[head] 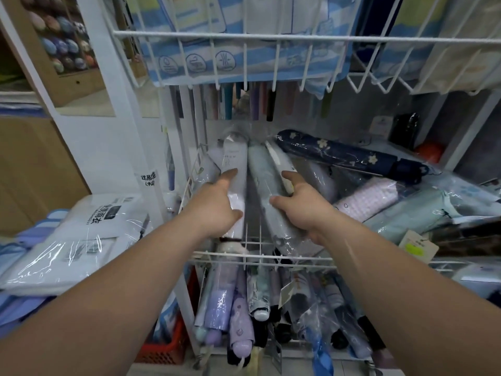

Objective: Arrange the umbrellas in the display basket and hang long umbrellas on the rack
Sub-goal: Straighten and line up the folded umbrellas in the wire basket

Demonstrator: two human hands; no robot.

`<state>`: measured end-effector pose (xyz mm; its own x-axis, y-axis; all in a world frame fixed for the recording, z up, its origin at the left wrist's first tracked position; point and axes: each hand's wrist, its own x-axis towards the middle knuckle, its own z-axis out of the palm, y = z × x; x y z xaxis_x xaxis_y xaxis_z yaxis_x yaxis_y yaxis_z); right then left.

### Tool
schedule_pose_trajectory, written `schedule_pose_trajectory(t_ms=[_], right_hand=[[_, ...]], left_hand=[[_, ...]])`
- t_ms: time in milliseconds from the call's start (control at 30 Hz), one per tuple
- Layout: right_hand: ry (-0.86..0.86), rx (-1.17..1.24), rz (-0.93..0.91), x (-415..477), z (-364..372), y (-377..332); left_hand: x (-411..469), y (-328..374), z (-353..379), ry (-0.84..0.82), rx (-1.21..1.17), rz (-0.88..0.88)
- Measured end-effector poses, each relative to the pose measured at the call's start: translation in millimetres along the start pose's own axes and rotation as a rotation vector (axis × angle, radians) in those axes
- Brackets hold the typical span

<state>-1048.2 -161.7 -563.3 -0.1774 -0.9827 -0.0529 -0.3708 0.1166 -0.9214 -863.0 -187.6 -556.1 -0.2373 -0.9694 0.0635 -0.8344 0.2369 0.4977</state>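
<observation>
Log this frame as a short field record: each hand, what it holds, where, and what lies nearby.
Left hand: holds white folded umbrella
Right hand: holds pale green folded umbrella
Location: middle wire basket
Nearby: navy floral umbrella lying crosswise in the same basket
Below: purple folded umbrellas
Far left: packaged raincoat

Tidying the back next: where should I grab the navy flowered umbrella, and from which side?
Probably grip the navy flowered umbrella mid-length, from above, with the right hand: it lies slanted on top of the pile, uncovered, on that side.
</observation>
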Motion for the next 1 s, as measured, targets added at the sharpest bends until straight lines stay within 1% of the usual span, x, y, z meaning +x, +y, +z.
schedule_pose_trajectory(t_ms=[67,133,233,267,300,367,467,567,633,700,733,800,867,933,1000], right_hand=[[0.003,0.032,-0.002,3.1,3.4,6.2],[0.017,0.085,-0.019,7.6,6.8,12.1],[0.029,0.143,-0.087,11.0,14.6,15.8],[0.02,0.175,-0.112,11.4,18.4,16.4],[0.012,0.208,-0.14,11.9,22.7,17.1],[-0.003,0.183,-0.206,9.9,30.5,14.4],[-0.043,-0.029,-0.302,9.9,38.2,10.2],[-0.142,-0.26,-0.312,14.6,38.5,13.2],[-0.237,-0.315,-0.27,19.5,31.6,12.0],[-0.28,-0.336,-0.253,25.4,19.4,3.9],[-0.257,-0.359,-0.263,29.4,13.3,-1.6],[-0.141,-0.445,-0.287,38.4,4.9,-12.9],[-0.075,-0.549,-0.257,46.0,4.9,-21.0],[-0.1,-0.736,-0.218,52.7,13.1,-25.1],[-0.169,-0.865,-0.192,59.6,25.5,-24.1]], left_hand=[[1.3,-0.4,2.6,-0.023,0.072,0.013],[2.3,-1.1,2.7,0.042,0.055,0.029],[6.6,-4.9,0.4,0.232,-0.116,0.058],[8.5,-5.0,-0.2,0.263,-0.201,0.054],[9.5,-3.1,-0.6,0.26,-0.27,0.043],[12.6,-0.2,0.6,0.244,-0.287,0.023],[18.6,0.6,-0.2,0.268,-0.258,-0.046],[22.4,4.4,-1.4,0.255,-0.212,-0.094],[26.1,7.7,1.1,0.251,-0.119,-0.093],[29.6,7.5,4.0,0.261,-0.071,-0.076],[30.4,6.9,4.0,0.263,-0.062,-0.062],[30.3,3.0,4.3,0.258,-0.085,-0.032],[28.1,-1.5,4.8,0.261,-0.14,-0.004],[25.6,-3.7,6.0,0.281,-0.178,0.024],[24.1,-4.9,8.6,0.298,-0.191,0.035]])
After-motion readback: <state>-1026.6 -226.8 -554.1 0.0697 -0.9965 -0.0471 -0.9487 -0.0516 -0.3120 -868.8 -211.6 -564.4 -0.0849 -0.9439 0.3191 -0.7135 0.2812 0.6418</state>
